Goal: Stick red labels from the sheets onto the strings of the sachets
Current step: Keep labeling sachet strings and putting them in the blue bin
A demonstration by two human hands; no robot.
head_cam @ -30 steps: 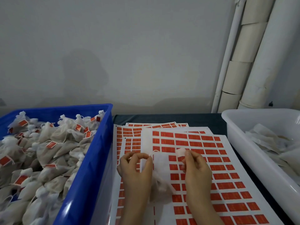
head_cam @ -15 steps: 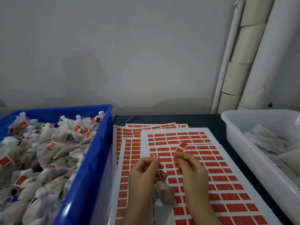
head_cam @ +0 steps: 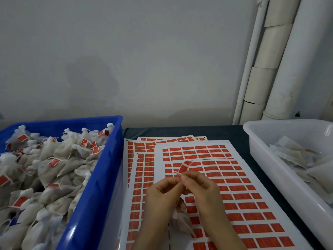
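Observation:
A small white sachet [head_cam: 182, 223] hangs below my two hands over the label sheets [head_cam: 252, 195]. My left hand [head_cam: 160, 197] pinches the sachet's thin string near its top. My right hand [head_cam: 201, 190] pinches a red label [head_cam: 185, 166] that curls upward from its fingertips, right beside the left fingertips. The string's upper end is mostly hidden between the fingers. The top sheet of red labels lies under both hands, with more sheets fanned out beneath it to the left.
A blue crate [head_cam: 100, 177] at the left is heaped with white sachets that carry red labels. A white tub [head_cam: 266, 159] at the right holds pale flat packets. White pipes [head_cam: 281, 69] run up the wall at the back right.
My hands have come closer together, the fingertips now meeting. The red label stands higher above the right fingers, and the sachet hangs lower beneath the hands.

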